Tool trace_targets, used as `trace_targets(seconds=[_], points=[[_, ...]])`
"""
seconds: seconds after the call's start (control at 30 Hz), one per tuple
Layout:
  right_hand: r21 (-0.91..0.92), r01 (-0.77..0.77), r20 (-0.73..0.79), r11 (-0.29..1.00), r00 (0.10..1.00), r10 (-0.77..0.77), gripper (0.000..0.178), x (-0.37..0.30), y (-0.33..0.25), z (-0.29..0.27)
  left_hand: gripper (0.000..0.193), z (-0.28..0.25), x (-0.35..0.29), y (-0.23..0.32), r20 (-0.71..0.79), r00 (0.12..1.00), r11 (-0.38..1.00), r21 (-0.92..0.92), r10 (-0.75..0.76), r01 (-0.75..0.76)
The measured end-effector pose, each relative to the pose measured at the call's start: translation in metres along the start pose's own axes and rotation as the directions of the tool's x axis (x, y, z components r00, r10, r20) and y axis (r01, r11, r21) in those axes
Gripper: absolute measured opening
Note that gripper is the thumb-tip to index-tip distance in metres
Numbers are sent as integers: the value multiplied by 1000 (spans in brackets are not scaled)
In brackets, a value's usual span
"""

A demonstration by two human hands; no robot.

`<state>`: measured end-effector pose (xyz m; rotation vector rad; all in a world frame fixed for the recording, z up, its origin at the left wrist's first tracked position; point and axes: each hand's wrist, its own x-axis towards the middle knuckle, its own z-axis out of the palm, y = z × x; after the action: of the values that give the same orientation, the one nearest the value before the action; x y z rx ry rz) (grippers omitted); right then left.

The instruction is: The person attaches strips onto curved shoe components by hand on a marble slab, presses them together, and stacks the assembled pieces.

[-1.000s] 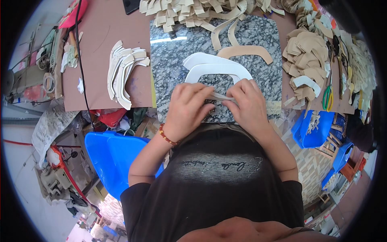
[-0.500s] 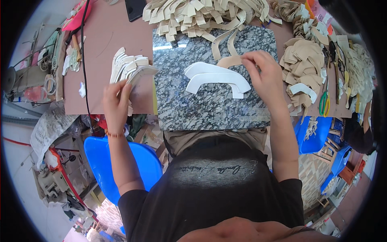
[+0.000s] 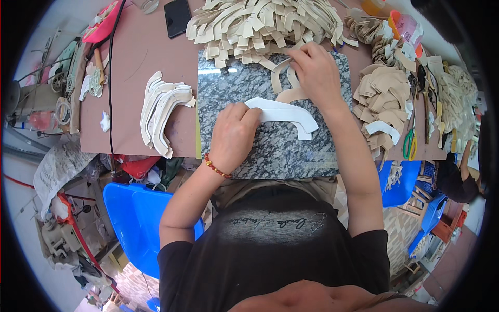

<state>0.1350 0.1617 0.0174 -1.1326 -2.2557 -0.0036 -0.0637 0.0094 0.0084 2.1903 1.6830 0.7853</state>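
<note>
My left hand is closed at the left end of the white curved pieces, which lie overlapped on a speckled grey stone slab. Its fingertips pinch the end of the top white piece. My right hand reaches over the slab's far side, its fingers pinched together at a beige curved strip beside the big pile of strips. Under the right wrist, a wider tan curved piece shows in part, next to the white pieces.
Left of the slab, a stack of white-and-beige curved pieces lies on the brown table. To the right are a heap of tan pieces and green-and-yellow-handled scissors. A black phone and a black cable lie at left.
My left hand has left the stack at left and come to the white pieces on the slab. My right hand has moved from the tan piece up and left to the beige strips.
</note>
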Motion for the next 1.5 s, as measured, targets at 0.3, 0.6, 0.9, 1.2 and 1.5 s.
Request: trace_targets(seconds=[0.3, 0.6, 0.9, 1.2, 1.5], points=[[-93, 228, -452, 969, 858, -245, 20, 4, 13, -60, 29, 2, -2, 1, -52, 998, 999, -33, -32, 30], [767, -248, -104, 591, 862, 497, 11, -85, -28, -122, 40, -29, -36, 12, 270, 935, 679, -643, -231, 353], [484, -779, 776, 399, 592, 215, 10, -93, -82, -93, 31, -31, -85, 1, -190, 942, 920, -333, -278, 204], [385, -630, 789, 674, 603, 114, 13, -94, -104, -56, 26, -26, -123, -2, -294, 892, 898, -381, -344, 221], [339, -653, 803, 677, 576, 153, 14, -94, -102, -51, 29, -13, -130, -4, -396, 915, 962, -269, -78, -35]])
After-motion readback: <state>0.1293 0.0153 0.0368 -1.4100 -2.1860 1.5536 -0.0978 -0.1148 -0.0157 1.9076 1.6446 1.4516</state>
